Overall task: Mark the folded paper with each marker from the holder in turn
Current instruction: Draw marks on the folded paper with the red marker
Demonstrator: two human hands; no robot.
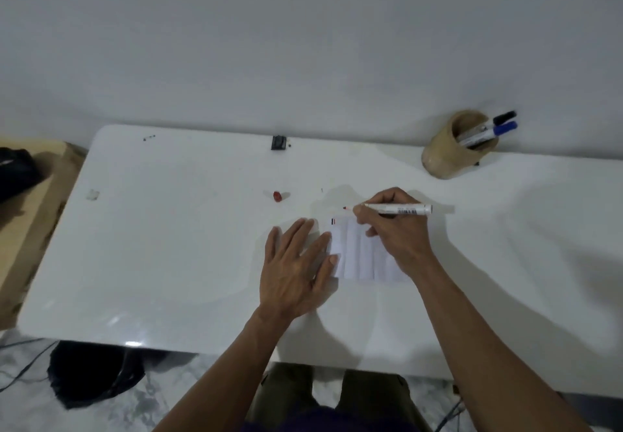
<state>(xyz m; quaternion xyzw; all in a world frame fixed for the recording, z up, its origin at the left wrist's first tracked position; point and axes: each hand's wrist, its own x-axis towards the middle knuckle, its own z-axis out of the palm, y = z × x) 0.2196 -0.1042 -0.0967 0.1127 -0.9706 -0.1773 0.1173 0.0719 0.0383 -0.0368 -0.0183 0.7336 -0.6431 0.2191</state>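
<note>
A folded white paper (354, 253) lies on the white table (168, 246), with small dark marks at its top left corner. My right hand (391, 229) grips an uncapped red marker (397, 209), whose tip points left just above the paper's top edge. My left hand (296, 263) lies flat with fingers spread, its fingertips resting on the paper's left edge. A red cap (277, 196) lies on the table beyond my left hand. A tan round holder (451, 148) at the back right leans, holding a black-capped marker (502, 117) and a blue-capped marker (499, 129).
A small black object (278, 142) sits near the table's far edge by the wall. A scrap of tape (92, 194) sticks at the left. A black bag (91, 374) sits on the floor under the near left corner. A wooden surface (30, 202) adjoins the table's left side.
</note>
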